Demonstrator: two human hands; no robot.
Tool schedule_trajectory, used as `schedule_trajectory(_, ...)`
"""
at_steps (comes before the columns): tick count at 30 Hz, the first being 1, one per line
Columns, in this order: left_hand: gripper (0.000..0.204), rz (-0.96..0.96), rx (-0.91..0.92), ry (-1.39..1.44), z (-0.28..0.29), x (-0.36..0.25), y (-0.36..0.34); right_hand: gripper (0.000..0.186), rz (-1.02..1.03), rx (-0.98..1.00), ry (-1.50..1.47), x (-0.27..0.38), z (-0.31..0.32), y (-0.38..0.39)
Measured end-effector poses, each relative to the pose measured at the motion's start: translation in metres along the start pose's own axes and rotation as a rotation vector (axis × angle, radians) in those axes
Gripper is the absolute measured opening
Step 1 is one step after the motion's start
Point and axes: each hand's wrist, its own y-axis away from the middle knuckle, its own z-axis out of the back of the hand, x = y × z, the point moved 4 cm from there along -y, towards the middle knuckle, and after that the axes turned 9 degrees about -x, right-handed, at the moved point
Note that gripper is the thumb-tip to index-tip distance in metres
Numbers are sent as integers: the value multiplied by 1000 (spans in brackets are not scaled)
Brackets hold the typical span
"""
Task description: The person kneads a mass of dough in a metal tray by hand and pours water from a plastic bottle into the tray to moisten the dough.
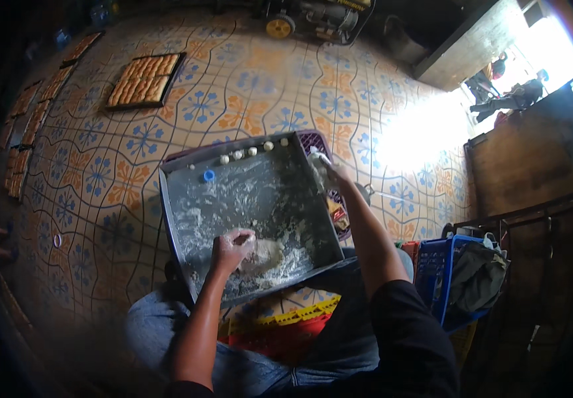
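A grey rectangular tray (pixel 233 192), dusted with flour, rests in front of me on a purple crate. Low in it, my left hand (pixel 231 251) is curled, thumb and fingers drawn together, beside a flat pale round of dough (pixel 264 255). What those fingers pinch is hidden. Past the tray's right wall, my right hand (pixel 329 171) is closed around something whitish, too blurred to name. Several small dough balls (pixel 252 151) line the tray's far wall. Near them lies a blue ring-shaped cap (pixel 209 176).
The purple crate (pixel 314 140) holds packets at its right side. A blue crate (pixel 440 268) with dark cloth stands right. Red and yellow crates (pixel 286 331) sit between my legs. Baked bread trays (pixel 142 81) lie on the tiled floor; a wheeled machine (pixel 313 20) stands far back.
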Motion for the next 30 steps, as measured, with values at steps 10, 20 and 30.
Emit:
schedule_trajectory(10, 44, -116, 22, -804, 78, 43, 67, 25, 137, -3, -789, 289, 127, 170)
schedule_trajectory(20, 49, -440, 41, -893, 80, 26, 104, 50, 785, -99, -657, 344, 98, 296)
schedule_trajectory(30, 105, -156, 244, -1205, 70, 34, 119, 64, 815, -101, -468, 342, 108, 307)
